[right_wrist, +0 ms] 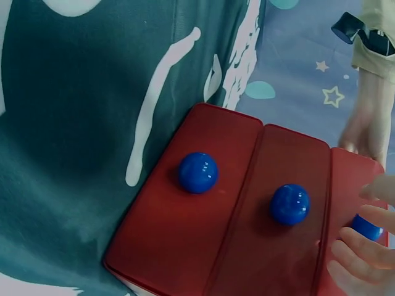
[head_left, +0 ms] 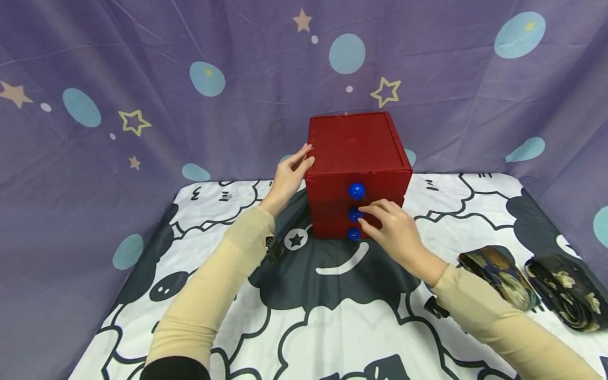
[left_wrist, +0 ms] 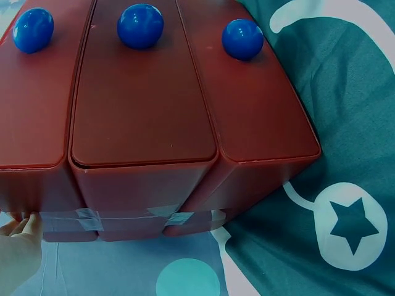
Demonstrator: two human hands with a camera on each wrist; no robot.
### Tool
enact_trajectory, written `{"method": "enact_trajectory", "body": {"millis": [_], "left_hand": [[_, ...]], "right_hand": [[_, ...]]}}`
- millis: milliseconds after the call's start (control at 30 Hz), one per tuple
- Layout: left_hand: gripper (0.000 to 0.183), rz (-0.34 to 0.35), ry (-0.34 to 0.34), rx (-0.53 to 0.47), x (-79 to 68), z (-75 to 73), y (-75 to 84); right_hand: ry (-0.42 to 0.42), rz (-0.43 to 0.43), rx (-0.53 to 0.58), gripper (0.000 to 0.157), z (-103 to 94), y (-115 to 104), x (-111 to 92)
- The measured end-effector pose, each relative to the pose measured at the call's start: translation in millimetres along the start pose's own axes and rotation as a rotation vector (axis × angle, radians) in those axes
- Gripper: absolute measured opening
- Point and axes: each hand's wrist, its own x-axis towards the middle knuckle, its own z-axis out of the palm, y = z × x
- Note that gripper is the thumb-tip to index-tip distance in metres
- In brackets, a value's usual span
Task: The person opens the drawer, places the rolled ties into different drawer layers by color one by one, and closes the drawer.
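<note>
A red box with three drawers (head_left: 351, 142) stands at the back of the table, its front towards me. Each drawer front carries a round blue knob: top (head_left: 357, 191), middle (left_wrist: 141, 26) and bottom (right_wrist: 198, 172). All the drawers appear closed. My left hand (head_left: 291, 177) touches the box's left side near the top edge, fingers extended. My right hand (head_left: 391, 232) is in front of the drawers with thumb and fingers spread apart. In the right wrist view its fingers overlap the top knob, while the left wrist view shows all the knobs uncovered by any hand.
Two dark floral folded cloth items (head_left: 499, 274) lie on the right of the table. A white and dark grey cartoon-print cloth (head_left: 332, 327) covers the table. Behind the box hangs a purple curtain (head_left: 261, 105) with stars and blue spots.
</note>
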Motion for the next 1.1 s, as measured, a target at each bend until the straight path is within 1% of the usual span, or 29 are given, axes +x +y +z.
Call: {"method": "enact_trajectory", "body": {"millis": [100, 333, 567, 800, 1100], "left_hand": [[0.042, 0.005, 0.008, -0.001, 5.8, -0.3, -10.6], [0.042, -0.005, 0.003, -0.027, 5.7, -0.6, -10.5], [0.041, 0.001, 0.007, -0.01, 5.9, 0.1, -10.7], [0.042, -0.014, 0.008, -0.018, 5.1, 0.1, -9.3], [0.041, -0.014, 0.013, -0.016, 5.5, 0.5, -9.4]], "right_hand": [[-0.011, 0.024, 0.008, 0.024, 2.8, 1.7, -1.6], [-0.032, 0.084, 0.038, 0.023, 7.4, 4.8, -3.3], [-0.068, 0.141, 0.032, 0.025, 11.1, 8.1, -3.8], [-0.085, 0.168, 0.016, 0.026, 15.6, 11.4, -3.1], [-0.111, 0.201, 0.031, 0.029, 20.9, 14.1, -2.1]]}}
